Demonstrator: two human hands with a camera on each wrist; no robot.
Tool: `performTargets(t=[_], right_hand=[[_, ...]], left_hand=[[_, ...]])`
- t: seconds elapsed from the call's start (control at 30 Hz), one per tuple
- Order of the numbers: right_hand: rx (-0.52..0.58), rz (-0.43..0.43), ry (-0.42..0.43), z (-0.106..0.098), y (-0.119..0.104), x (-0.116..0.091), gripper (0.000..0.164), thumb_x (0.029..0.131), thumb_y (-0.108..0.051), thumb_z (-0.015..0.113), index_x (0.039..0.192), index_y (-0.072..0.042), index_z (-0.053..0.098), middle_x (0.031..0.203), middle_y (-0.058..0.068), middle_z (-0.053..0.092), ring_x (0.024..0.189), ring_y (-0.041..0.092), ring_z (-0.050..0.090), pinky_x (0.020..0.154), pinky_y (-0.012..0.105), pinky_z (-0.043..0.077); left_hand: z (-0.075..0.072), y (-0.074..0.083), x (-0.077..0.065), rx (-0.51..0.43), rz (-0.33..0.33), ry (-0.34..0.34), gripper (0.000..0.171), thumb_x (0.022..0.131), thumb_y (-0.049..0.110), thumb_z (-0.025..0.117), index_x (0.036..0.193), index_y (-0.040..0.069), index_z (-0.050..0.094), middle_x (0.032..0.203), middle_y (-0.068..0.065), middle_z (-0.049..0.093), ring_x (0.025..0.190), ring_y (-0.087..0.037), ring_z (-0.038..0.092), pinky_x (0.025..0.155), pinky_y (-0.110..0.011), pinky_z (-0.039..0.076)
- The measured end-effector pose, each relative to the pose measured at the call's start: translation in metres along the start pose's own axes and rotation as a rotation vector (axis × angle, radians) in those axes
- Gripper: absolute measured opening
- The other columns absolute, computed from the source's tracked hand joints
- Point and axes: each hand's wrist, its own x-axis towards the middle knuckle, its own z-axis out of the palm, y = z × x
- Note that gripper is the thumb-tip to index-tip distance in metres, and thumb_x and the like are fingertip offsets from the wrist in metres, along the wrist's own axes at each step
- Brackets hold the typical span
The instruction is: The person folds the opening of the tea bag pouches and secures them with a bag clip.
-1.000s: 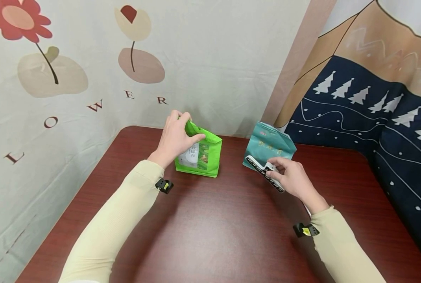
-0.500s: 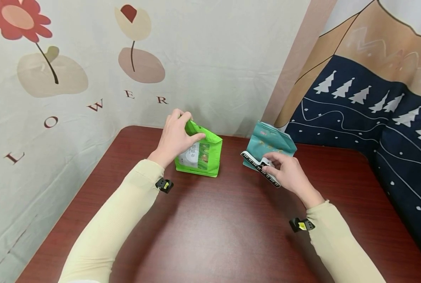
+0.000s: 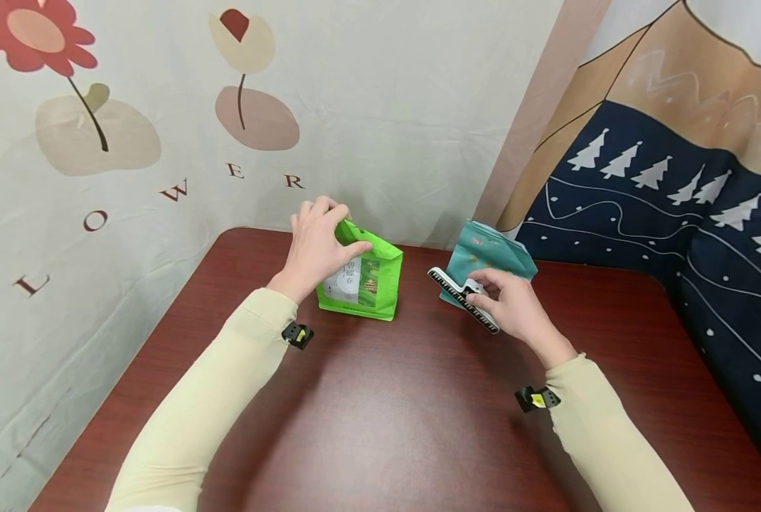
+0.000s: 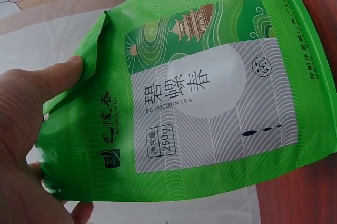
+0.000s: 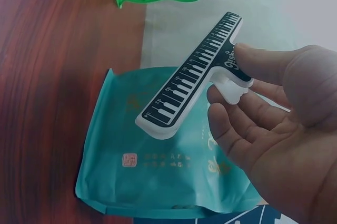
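Observation:
A bright green tea bag (image 3: 380, 281), labelled Biluochun tea, stands upright on the table. My left hand (image 3: 316, 245) holds it by its top edge, thumb on the front and fingers behind, as the left wrist view shows. In my right hand (image 3: 511, 306) is a bag clip (image 5: 189, 71) with a piano-key pattern, pinched by its handle between thumb and fingers. The clip's long bar slants in front of a teal bag (image 3: 483, 249), apart from the green one. Whether the clip touches the teal bag cannot be told.
Both bags stand near the back edge of the dark red-brown table (image 3: 380, 412). Behind it hangs a pale cloth (image 3: 406, 107) printed with flowers and letters. A navy cloth (image 3: 636, 213) with white trees covers the right side.
My right hand has moved left and slightly away from me, carrying the clip toward the green bag. My left hand keeps its grip on the green bag with hardly any movement.

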Motion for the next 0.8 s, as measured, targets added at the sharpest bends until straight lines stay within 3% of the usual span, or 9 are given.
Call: performTargets(t=[0.13,0.43,0.8], right_hand=[[0.011,-0.001,0.000,0.001,-0.003,0.002,0.032,0.092,-0.006,0.076,0.123,0.001,0.070,0.108,0.018,0.075,0.094,0.033,0.070,0.087,0.051,0.057],[0.018,0.001,-0.006,0.002,-0.009,0.007,0.034,0.092,-0.007,0.077,0.124,0.000,0.070,0.112,0.017,0.075,0.097,0.034,0.070,0.089,0.052,0.056],[0.037,-0.017,0.008,0.006,-0.015,0.013,0.033,0.092,-0.007,0.078,0.123,0.000,0.070,0.110,0.017,0.075,0.093,0.033,0.071,0.089,0.052,0.057]], left_hand=[[-0.001,0.000,0.000,0.022,0.008,-0.007,0.043,0.082,0.042,0.088,0.099,0.010,0.064,0.124,-0.010,0.058,0.112,-0.036,0.043,0.091,-0.051,0.030],[-0.006,0.003,0.002,0.081,0.039,-0.037,0.041,0.083,0.042,0.087,0.106,0.012,0.073,0.117,-0.006,0.066,0.108,-0.033,0.045,0.094,-0.052,0.028],[-0.011,0.009,0.005,0.154,0.083,-0.086,0.034,0.084,0.039,0.086,0.105,0.014,0.076,0.108,-0.005,0.068,0.100,-0.031,0.050,0.089,-0.046,0.038]])
